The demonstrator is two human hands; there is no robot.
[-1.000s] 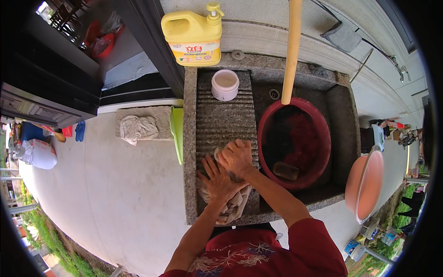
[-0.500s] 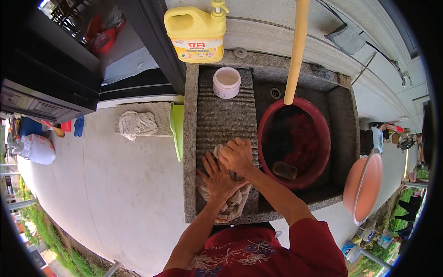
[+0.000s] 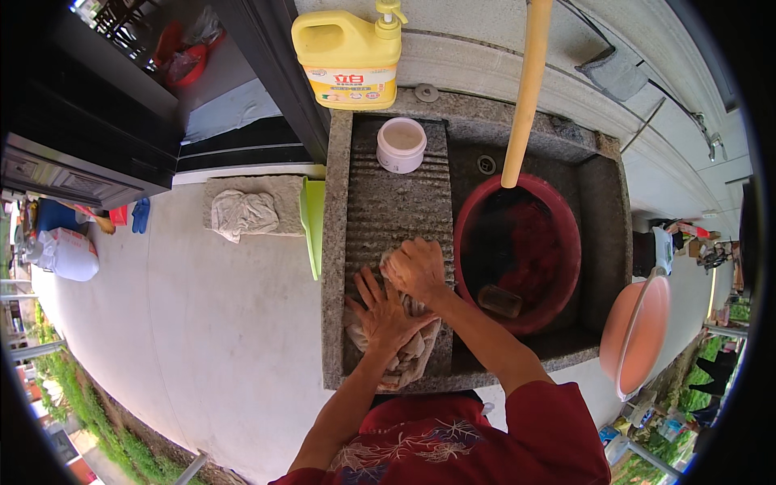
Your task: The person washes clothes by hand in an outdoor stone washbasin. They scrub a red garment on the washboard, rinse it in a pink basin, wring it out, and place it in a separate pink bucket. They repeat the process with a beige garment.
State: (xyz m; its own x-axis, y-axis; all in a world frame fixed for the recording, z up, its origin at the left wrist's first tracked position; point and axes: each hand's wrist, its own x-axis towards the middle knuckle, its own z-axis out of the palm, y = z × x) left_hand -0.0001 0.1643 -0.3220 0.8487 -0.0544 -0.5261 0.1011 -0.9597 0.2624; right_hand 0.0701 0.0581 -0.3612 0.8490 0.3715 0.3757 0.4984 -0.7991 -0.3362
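A wet pale cloth (image 3: pixel 408 356) lies bunched on the ribbed stone washboard (image 3: pixel 396 202) of a stone sink. My left hand (image 3: pixel 381 311) presses flat on the cloth with fingers spread. My right hand (image 3: pixel 416 268) is curled in a fist on the cloth's upper end, just beyond the left hand. A small white cup (image 3: pixel 402 144) stands at the top of the washboard.
A red basin (image 3: pixel 517 250) sits in the sink well beside the washboard, with a yellow pole (image 3: pixel 525 89) leaning into it. A yellow detergent jug (image 3: pixel 349 52) stands at the back. A pink basin (image 3: pixel 638 331) is at the right, a green dustpan (image 3: pixel 311 222) and a rag (image 3: pixel 242 214) at the left.
Both hands stay on the cloth at about the same spot on the washboard; the view has shifted slightly.
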